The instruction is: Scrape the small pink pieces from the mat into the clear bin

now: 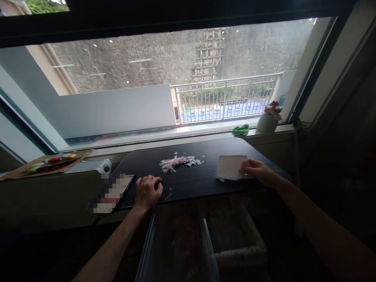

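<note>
Head view: closest to us, below the table's front edge, a clear tub [210, 242] sits in shadow, with a pale-rimmed box [241, 250] just to its right. Over them reach the person's bare forearms. The left hand [149, 191] rests at the front of the dark table [202, 190], fingers loosely curled; I cannot tell whether anything is tucked under them. Beside it, at the table's left corner, lies a phone [114, 193], its screen partly blurred out. The right hand [258, 170] is pinching a white card [230, 166] by its right edge, over the right part of the tabletop; I can't make out whether the card's lower edge touches the wood. Farther in, between the hands, torn scraps [180, 161] lie in a loose heap. Off to the left is a brown sheet [17, 170] with bright colours on it, partly over a white slatted unit [88, 166]. On the sill behind are a crumpled green cloth [241, 130] and a red-topped pot [267, 122]. Through the glass I see a railing [226, 100] and, beyond, a rough grey wall [164, 58].
</note>
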Motion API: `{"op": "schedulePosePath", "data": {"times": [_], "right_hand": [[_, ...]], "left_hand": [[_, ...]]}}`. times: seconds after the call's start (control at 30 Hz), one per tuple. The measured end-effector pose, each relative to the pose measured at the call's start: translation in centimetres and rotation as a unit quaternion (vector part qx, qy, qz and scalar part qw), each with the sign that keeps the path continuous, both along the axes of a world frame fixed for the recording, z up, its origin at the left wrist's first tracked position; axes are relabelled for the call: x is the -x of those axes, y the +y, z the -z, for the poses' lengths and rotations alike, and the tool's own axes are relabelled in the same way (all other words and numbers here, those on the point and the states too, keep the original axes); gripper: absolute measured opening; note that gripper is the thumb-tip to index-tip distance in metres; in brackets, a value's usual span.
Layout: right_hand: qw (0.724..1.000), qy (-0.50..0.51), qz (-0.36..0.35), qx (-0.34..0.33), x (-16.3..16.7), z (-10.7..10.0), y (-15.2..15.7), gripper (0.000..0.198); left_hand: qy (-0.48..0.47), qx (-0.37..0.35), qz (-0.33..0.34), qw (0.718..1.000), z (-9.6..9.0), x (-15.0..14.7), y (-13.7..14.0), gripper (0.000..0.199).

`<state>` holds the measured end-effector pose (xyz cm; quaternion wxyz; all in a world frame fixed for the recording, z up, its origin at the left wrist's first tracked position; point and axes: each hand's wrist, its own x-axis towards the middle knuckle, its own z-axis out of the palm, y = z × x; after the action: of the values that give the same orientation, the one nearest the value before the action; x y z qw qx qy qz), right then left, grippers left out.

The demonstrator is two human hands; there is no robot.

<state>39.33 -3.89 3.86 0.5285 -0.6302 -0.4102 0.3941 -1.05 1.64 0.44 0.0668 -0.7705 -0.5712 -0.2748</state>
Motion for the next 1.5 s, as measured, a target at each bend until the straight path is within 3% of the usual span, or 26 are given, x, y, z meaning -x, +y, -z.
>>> {"op": "schedulePosePath", "data": {"times": [0.2, 0.47, 0.73, 1.3, 1.5], "right_hand": [[0.997, -0.011, -0.073, 0.018, -0.9, -0.7, -2.0, 0.028], [0.999, -0.023, -0.036, 0.007, -2.9, 0.6, -2.7, 0.029], [1.000, -0.016, -0.014, 0.005, -1.6, 0.3, -2.8, 0.022], [0.991, -0.015, -0.131, 0.022, -0.8, -0.9, -4.2, 0.033], [0.992, -0.020, -0.110, -0.056, 3.2, -0.1, -2.2, 0.026]], "left_hand": [[0.000, -0.011, -0.001, 1.000, 0.1, 0.1, 0.1, 0.024], [0.000, -0.007, -0.003, 1.000, 0.1, 0.1, 0.1, 0.024], [-0.003, 0.003, -0.002, 1.000, 0.1, 0.1, 0.1, 0.024], [0.001, 0.002, 0.000, 1.000, 0.3, 0.2, 0.3, 0.024], [0.000, 0.011, -0.008, 1.000, 0.0, -0.2, -0.1, 0.022]]}}
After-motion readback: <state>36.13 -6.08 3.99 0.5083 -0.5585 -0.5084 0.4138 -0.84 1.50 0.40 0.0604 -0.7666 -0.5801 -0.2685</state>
